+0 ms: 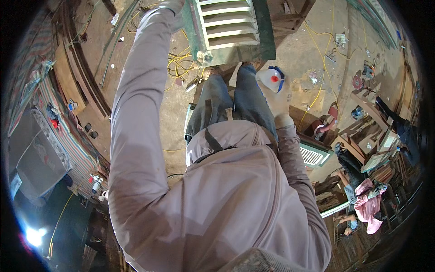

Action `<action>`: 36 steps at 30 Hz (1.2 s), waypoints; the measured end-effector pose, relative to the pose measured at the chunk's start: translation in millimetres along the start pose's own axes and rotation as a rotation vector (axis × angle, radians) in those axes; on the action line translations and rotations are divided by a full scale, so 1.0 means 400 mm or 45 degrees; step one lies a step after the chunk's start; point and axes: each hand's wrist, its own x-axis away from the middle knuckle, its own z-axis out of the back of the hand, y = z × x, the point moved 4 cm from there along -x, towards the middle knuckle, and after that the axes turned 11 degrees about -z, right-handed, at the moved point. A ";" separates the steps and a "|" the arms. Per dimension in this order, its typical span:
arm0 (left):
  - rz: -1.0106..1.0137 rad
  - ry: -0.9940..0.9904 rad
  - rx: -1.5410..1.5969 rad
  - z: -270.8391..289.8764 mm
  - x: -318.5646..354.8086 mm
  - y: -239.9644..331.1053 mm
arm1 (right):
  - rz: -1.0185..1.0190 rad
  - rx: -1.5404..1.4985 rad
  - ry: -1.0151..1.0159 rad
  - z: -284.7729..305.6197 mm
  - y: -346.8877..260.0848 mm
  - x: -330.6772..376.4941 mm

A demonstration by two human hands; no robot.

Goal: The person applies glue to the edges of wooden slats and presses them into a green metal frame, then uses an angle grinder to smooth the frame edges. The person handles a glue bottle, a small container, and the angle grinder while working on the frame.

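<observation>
Two gloved hands show, far apart from each other. The left hand point(173, 6) is at the upper edge, the arm stretched out; its fingers are cut off or hidden, so I cannot tell whether it is grasping or released. Just to its right is a green panel point(232, 32) with pale louvre slats, tilted up in front of the person's knees; whether hand and panel touch is unclear.

The right hand point(277, 102) is low beside the right knee, against the near side of a translucent bottle point(266, 78) with a red spot on top and a blue band along its right. The fingers blend into the bottle, so I cannot tell whether they are clenched around it.

Below the left hand, a tangle of yellow cable point(179, 67) lies on the floor point(146, 59). To the left of that hand are long dark boards point(78, 68), and farther down on that side a striped sheet point(77, 143).

Below and right of the right hand is a second louvred panel point(311, 157); farther that way is a person in pink point(368, 206), well apart.
</observation>
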 end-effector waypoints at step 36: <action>0.677 0.076 0.659 -0.084 0.974 -0.346 | 0.825 0.624 -0.025 -0.350 -0.144 -0.208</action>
